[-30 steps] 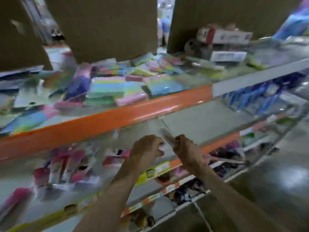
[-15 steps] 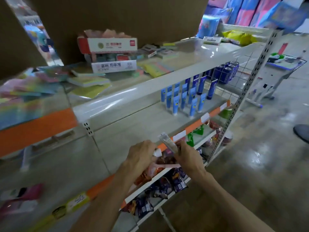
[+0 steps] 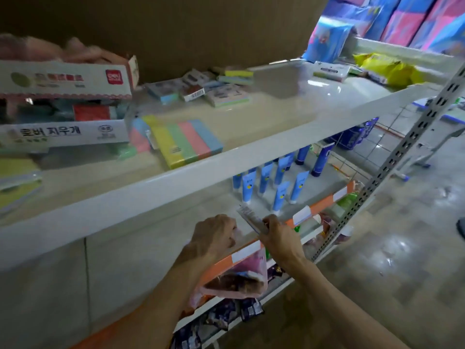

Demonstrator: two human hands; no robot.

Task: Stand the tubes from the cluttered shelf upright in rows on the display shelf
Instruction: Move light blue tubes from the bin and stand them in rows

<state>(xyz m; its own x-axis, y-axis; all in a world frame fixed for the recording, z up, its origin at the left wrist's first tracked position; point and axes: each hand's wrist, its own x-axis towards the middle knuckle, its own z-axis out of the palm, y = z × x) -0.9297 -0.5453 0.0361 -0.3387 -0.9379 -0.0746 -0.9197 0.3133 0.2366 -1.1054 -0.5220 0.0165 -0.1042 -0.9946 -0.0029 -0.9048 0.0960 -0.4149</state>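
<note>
My right hand (image 3: 279, 238) grips a small pale tube (image 3: 251, 219) whose crimped end points up and left. Close beside it, my left hand (image 3: 214, 238) is curled with a bit of white showing at its fingers; what it holds is hidden. Both hands hover at the front edge of the grey display shelf (image 3: 156, 248). Several light blue tubes (image 3: 280, 196) stand upright in rows on that shelf, further right. Taller dark blue tubes (image 3: 322, 159) stand behind them.
The shelf above (image 3: 176, 182) carries sticky-note pads (image 3: 186, 139), eraser boxes (image 3: 65, 79) and yellow packets (image 3: 387, 69). A pink packet (image 3: 239, 275) hangs below the orange price strip (image 3: 324, 200). A perforated metal upright (image 3: 392, 159) bounds the shelf on the right, with shiny floor beyond.
The view has swung right from the cluttered pink tubes to the shelf section with the blue tubes. Both hands stayed together, the right one still holding the pale tube.
</note>
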